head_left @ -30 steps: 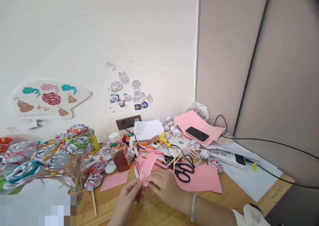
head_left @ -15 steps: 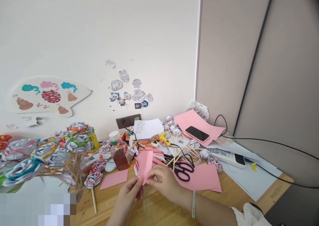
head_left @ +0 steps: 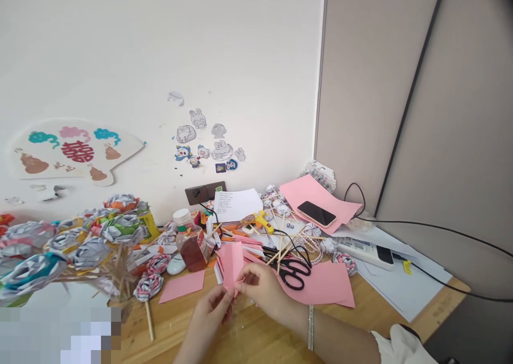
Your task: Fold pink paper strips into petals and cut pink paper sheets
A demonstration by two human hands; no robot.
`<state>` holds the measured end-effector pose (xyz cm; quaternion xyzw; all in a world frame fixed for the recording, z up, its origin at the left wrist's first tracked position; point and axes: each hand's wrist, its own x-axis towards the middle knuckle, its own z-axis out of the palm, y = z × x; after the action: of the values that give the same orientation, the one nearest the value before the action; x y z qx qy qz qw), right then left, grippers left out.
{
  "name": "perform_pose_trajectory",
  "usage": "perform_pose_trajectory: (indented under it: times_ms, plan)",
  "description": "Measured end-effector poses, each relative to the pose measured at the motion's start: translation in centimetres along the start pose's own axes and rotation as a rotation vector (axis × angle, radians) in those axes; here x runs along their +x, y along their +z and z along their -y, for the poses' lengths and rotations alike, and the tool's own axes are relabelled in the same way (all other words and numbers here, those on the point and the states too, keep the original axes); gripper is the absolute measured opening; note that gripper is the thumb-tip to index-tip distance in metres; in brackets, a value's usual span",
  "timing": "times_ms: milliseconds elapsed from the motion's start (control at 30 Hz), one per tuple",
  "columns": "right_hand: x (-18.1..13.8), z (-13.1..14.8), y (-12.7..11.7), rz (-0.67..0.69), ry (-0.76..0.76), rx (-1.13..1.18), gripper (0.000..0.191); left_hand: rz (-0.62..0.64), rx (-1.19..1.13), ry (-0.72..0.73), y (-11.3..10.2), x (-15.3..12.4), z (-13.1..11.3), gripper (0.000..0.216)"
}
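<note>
Between my hands is a pink sheet of paper (head_left: pixel 231 265) with a fold running along it, held upright above the table. My left hand (head_left: pixel 216 306) pinches its lower edge from the left. On the right side, my right hand (head_left: pixel 258 288) grips the same lower edge between thumb and fingers. Just right of that hand lie black-handled scissors (head_left: pixel 295 274), their blades partly hidden among sticks. A small pink paper rectangle (head_left: pixel 182 287) rests on the wood left of my hands, and a larger pink sheet (head_left: pixel 326 285) lies to the right.
A yellow glue gun (head_left: pixel 262 222) lies behind, its black cable trailing past the scissors. A jar of amber liquid (head_left: pixel 191 246) stands behind my left hand. Folded paper flowers (head_left: pixel 90 249) crowd the left. A phone (head_left: pixel 316 213) lies on pink paper; a white power strip (head_left: pixel 364 252) sits right.
Both hands still hold the pink paper and have barely shifted. Its top edge leans slightly further left. The whole view has moved a little.
</note>
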<state>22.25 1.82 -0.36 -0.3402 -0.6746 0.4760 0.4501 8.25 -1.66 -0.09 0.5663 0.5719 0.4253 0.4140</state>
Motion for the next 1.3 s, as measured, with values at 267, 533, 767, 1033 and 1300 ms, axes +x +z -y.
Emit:
perform_pose_trajectory:
  times_ms: [267, 533, 767, 1033, 1300]
  plan:
    - [-0.2, 0.2, 0.2, -0.038, -0.029, -0.032, 0.008, -0.031, 0.015, -0.016, 0.4, -0.2, -0.1, 0.036]
    - [-0.1, -0.6, 0.3, -0.023, -0.013, -0.002, 0.011, 0.014, -0.076, -0.051, 0.5, 0.0, 0.7, 0.038]
    - [0.1, -0.4, -0.3, 0.079, 0.023, 0.01, 0.011, 0.106, -0.101, -0.076, -0.1, 0.1, 1.1, 0.043]
    - [0.2, -0.5, -0.2, 0.089, 0.066, 0.023, 0.012, 0.089, -0.016, -0.053, 0.1, 0.2, 1.1, 0.042]
    - [0.4, -0.8, 0.0, 0.066, 0.131, -0.007, 0.012, 0.049, 0.063, -0.057, 0.8, 0.2, 2.4, 0.037]
